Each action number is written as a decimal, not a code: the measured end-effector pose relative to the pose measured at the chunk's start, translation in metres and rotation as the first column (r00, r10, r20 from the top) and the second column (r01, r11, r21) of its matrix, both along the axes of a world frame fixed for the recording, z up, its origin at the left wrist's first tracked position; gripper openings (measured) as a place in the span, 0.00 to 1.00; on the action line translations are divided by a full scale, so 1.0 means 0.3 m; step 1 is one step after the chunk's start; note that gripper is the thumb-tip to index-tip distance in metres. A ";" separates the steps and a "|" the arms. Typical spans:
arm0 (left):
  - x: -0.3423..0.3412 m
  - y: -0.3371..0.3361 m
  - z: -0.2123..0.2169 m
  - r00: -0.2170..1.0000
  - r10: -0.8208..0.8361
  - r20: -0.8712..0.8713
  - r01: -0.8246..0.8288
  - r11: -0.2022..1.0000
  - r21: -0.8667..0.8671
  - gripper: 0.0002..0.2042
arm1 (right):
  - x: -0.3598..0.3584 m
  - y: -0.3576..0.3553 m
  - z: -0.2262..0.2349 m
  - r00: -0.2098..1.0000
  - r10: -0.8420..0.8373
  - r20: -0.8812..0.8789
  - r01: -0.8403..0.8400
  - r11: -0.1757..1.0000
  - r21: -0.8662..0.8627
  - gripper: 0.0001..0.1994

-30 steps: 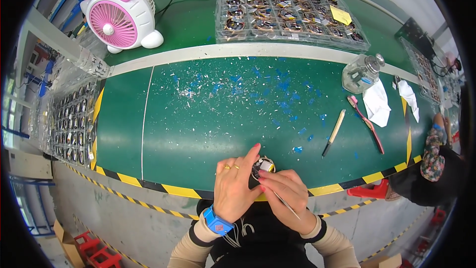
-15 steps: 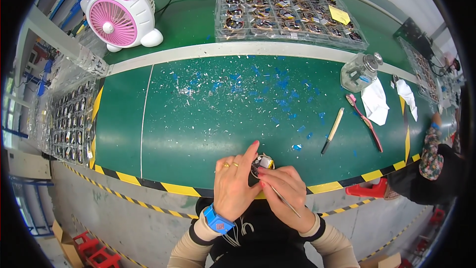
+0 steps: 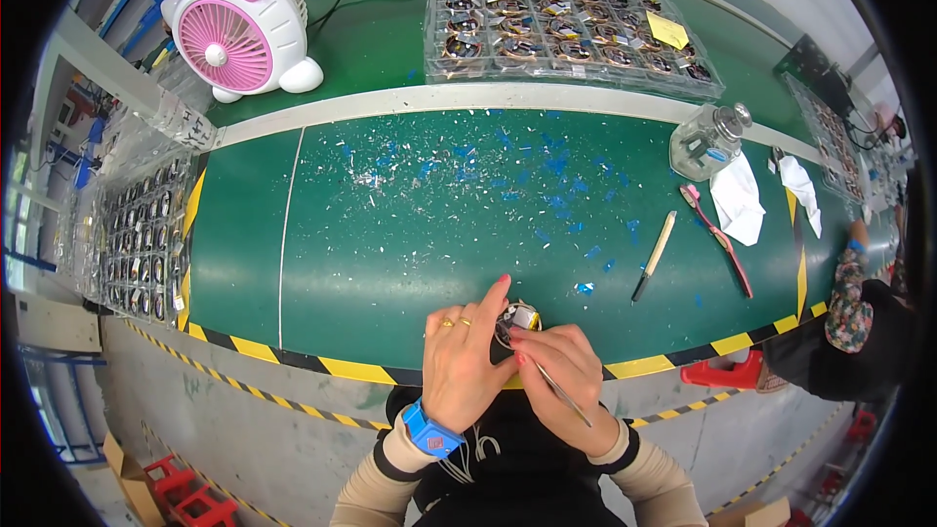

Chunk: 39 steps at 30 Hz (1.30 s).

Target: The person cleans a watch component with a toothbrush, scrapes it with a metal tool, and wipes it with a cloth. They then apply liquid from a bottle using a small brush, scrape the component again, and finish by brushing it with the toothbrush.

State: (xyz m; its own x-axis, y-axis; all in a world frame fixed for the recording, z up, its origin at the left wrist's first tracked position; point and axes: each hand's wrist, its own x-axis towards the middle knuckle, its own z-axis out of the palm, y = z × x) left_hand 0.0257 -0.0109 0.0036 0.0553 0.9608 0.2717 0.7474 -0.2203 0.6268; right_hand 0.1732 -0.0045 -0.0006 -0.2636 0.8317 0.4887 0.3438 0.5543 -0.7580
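Note:
At the table's near edge, my left hand (image 3: 459, 363) is closed round a small round electronic assembly (image 3: 524, 317) with dark, white and yellow parts. Its index finger points up along the assembly's left side, and the other fingers are partly hidden. My right hand (image 3: 568, 376) pinches a slim metal tool (image 3: 562, 392), whose rear end sticks out toward my right wrist. The right fingertips meet the assembly's lower right side. The working tip of the tool is hidden behind fingers.
White and blue scraps (image 3: 556, 166) litter the green table (image 3: 390, 283). To the right are a wooden-handled brush (image 3: 655, 256), a pink toothbrush (image 3: 720, 239), white tissue (image 3: 739, 200) and a glass jar (image 3: 705, 144). Behind stand a pink-white fan (image 3: 224, 34) and a parts tray (image 3: 576, 24); another tray (image 3: 139, 239) sits left.
My right hand and the metal tool have shifted very slightly at the assembly. My left hand stays in place, and the table things have not moved.

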 end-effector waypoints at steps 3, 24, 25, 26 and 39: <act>0.005 -0.004 -0.004 0.999 0.008 0.032 -0.006 0.998 -0.062 0.42 | 0.000 0.001 -0.004 0.999 -0.038 -0.005 0.038 0.999 -0.017 0.12; -0.006 -0.001 0.002 0.999 -0.017 0.027 0.017 1.000 -0.026 0.42 | 0.021 0.021 0.024 0.990 0.070 -0.122 -0.097 0.967 -0.236 0.08; -0.006 -0.001 0.001 0.999 -0.018 0.028 0.019 1.000 -0.025 0.42 | 0.019 0.024 0.025 0.991 0.067 -0.118 -0.093 0.968 -0.232 0.08; -0.005 0.000 0.001 0.999 -0.019 0.028 0.020 1.000 -0.023 0.42 | 0.019 0.025 0.026 0.991 0.064 -0.114 -0.088 0.970 -0.227 0.08; -0.001 -0.004 0.000 0.999 -0.008 0.046 0.009 0.999 -0.031 0.41 | 0.008 0.010 0.019 0.996 -0.022 -0.090 0.000 0.972 -0.236 0.09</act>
State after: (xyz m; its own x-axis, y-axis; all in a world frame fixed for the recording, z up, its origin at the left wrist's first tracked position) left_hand 0.0253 -0.0122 0.0037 0.0516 0.9683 0.2444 0.7162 -0.2065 0.6667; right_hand 0.1755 -0.0016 0.0051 -0.2175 0.9288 0.3000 0.2722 0.3528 -0.8952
